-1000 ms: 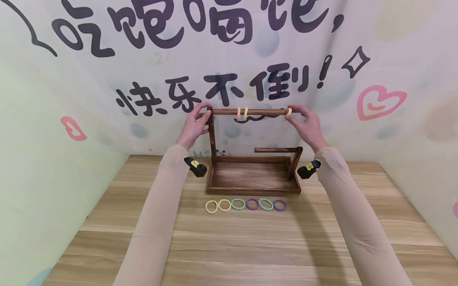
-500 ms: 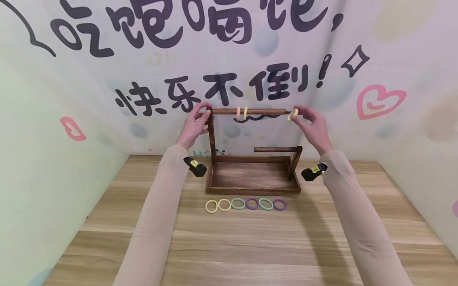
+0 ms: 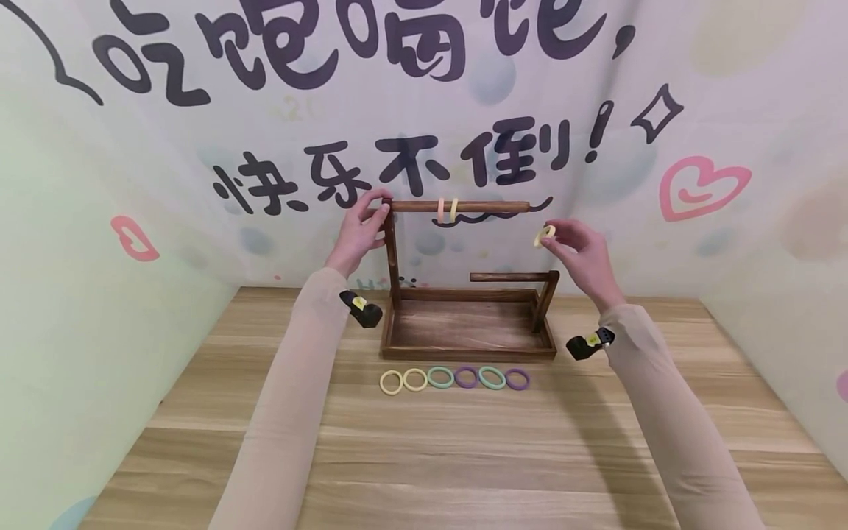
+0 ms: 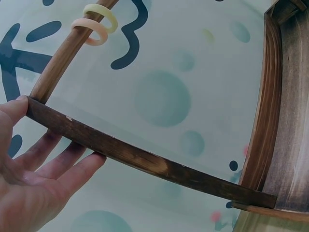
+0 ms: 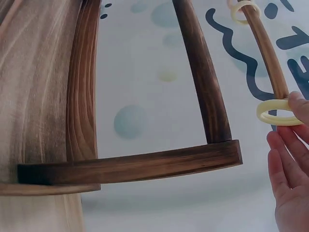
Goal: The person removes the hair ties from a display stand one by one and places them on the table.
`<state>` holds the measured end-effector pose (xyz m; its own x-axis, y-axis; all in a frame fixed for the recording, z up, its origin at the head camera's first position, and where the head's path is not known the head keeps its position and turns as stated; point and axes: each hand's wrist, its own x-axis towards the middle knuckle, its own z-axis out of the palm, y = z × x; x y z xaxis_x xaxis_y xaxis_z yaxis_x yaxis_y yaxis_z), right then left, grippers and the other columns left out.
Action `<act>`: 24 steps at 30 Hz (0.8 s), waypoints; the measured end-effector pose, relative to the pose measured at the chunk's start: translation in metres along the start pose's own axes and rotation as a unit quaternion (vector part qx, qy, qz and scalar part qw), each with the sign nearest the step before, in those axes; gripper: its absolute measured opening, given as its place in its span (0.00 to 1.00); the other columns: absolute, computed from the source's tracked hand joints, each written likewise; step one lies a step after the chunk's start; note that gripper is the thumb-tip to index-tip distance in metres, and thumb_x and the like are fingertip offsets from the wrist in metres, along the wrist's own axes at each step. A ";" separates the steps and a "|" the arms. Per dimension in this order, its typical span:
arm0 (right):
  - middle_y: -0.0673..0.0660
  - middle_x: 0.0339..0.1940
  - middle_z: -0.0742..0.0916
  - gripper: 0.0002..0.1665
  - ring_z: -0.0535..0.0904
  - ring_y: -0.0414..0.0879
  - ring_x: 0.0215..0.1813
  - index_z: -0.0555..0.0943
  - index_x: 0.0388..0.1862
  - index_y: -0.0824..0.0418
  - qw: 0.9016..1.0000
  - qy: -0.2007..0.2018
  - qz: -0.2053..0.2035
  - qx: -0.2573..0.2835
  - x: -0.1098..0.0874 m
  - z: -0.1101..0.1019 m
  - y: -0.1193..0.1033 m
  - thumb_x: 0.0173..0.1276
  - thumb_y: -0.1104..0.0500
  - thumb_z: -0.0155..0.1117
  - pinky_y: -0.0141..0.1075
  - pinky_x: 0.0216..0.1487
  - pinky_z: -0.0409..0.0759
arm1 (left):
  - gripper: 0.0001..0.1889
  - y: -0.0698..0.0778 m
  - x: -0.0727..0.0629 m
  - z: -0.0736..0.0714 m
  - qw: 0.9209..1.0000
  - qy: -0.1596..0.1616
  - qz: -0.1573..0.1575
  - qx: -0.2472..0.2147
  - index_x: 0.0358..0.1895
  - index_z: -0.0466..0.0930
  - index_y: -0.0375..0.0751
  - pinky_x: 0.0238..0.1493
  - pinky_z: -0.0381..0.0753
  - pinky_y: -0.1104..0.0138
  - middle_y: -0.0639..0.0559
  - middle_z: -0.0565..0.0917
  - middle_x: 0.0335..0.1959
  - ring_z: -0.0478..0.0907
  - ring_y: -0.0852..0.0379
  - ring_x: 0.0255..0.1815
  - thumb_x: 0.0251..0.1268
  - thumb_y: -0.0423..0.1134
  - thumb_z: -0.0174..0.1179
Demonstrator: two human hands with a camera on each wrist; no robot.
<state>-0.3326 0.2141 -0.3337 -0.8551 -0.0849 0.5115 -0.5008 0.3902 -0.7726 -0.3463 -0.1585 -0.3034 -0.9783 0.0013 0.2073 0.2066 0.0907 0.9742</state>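
My left hand (image 3: 361, 227) grips the top of the tall post (image 4: 116, 147) of a dark wooden rack, thumb on the corner and fingers behind. On the upper bar (image 3: 490, 207) hang a pink hair tie (image 3: 441, 211) and a yellow hair tie (image 3: 453, 210), near its middle. My right hand (image 3: 583, 250) pinches another pale yellow hair tie (image 3: 545, 236) between thumb and fingers, to the right of and below the bar's free end. In the right wrist view this held hair tie (image 5: 280, 121) overlaps the bar's end.
The rack's tray (image 3: 467, 355) stands on the wooden table (image 3: 464, 456), with a shorter, lower bar (image 3: 506, 277) on its right post (image 3: 546, 302). Before it lie several yellow, green and purple hair ties (image 3: 467, 377) in a row. A printed cloth wall (image 3: 265, 125) rises close behind.
My right hand has drawn the yellow hair tie rightward off the upper bar's free end, then lowered it. The left hand has stayed on the post.
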 end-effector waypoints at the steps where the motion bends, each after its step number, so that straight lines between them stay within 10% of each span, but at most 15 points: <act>1: 0.60 0.48 0.84 0.22 0.79 0.41 0.45 0.78 0.57 0.69 1.000 0.002 0.001 0.005 -0.001 0.000 0.000 0.67 0.61 0.67 0.26 0.48 0.75 | 0.14 0.000 0.000 0.000 1.000 0.000 -0.001 0.000 0.59 0.73 0.50 0.48 0.79 0.50 0.43 0.77 0.48 0.78 0.47 0.49 0.76 0.42 0.50; 24: 0.54 0.42 0.86 0.20 0.81 0.36 0.43 0.76 0.55 0.75 0.998 -0.034 0.002 0.055 -0.035 0.002 -0.014 0.66 0.67 0.65 0.24 0.44 0.77 | 0.13 0.000 0.000 0.000 1.000 0.000 0.003 0.002 0.59 0.73 0.50 0.47 0.79 0.49 0.42 0.77 0.48 0.78 0.45 0.49 0.76 0.42 0.49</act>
<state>-0.2959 0.2095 -0.3412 -0.8619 -0.1472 0.4853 -0.5068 0.2878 -0.8126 -0.3462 -0.1587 -0.3039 -0.9771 0.0014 0.2127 0.2119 0.0939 0.9728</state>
